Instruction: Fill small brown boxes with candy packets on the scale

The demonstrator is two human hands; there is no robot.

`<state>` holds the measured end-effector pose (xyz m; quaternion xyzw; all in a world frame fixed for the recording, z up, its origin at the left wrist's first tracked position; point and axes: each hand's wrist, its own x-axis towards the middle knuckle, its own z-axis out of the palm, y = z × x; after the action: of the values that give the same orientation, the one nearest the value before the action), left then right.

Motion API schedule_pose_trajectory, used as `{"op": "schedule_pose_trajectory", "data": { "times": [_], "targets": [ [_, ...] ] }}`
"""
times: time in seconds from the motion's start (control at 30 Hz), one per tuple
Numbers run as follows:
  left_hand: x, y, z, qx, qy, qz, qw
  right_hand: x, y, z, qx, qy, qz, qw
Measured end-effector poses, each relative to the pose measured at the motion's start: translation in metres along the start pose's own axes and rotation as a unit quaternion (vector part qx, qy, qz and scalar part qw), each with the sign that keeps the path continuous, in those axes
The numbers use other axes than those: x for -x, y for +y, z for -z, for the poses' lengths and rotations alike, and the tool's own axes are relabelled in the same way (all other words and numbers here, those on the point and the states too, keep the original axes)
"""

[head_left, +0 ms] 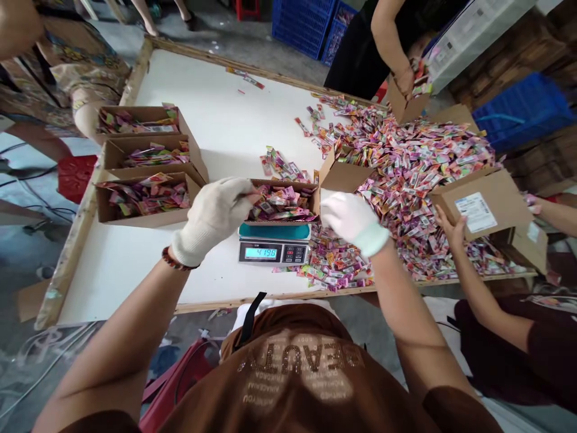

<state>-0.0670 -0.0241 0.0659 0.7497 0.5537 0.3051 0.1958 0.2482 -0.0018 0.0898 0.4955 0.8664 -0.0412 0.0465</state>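
Note:
A cardboard box [283, 223] full of small colourful candy sachets [283, 200] sits on a digital scale [274, 251], whose lit display reads what looks like 4198. My left hand [220, 210], in a white knit glove, is closed with its fingertips at the box's left end. At the opposite end is my right hand [354, 219], also gloved, its fingers curled at the box wall. Both hands appear to grip this box, though the fingertips are partly hidden. Just behind it lies a small group of loose sachets [282, 163].
Three filled boxes [151, 157] stand in a row at the left. A large sachet heap [415, 174] covers the table's right side, with another open box [345, 174] in it. Co-workers' hands [406, 81] hold boxes at the far side and right. A wooden edge [270, 300] borders the table.

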Motion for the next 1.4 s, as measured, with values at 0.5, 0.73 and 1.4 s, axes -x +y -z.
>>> {"op": "schedule_pose_trajectory", "data": {
  "times": [0.5,0.73,1.4],
  "targets": [
    [0.138,-0.071,-0.022,0.090,0.000,0.255,0.963,-0.062,-0.015,-0.001,-0.038,-0.031,0.006,0.999],
    [0.119,-0.070,-0.029,0.096,0.021,0.210,0.973,0.020,0.030,0.040,-0.101,0.015,-0.061,0.993],
    [-0.030,-0.004,-0.042,-0.271,-0.074,0.031,0.959,0.000,-0.028,0.012,-0.140,0.023,0.026,0.990]
  ]
}}
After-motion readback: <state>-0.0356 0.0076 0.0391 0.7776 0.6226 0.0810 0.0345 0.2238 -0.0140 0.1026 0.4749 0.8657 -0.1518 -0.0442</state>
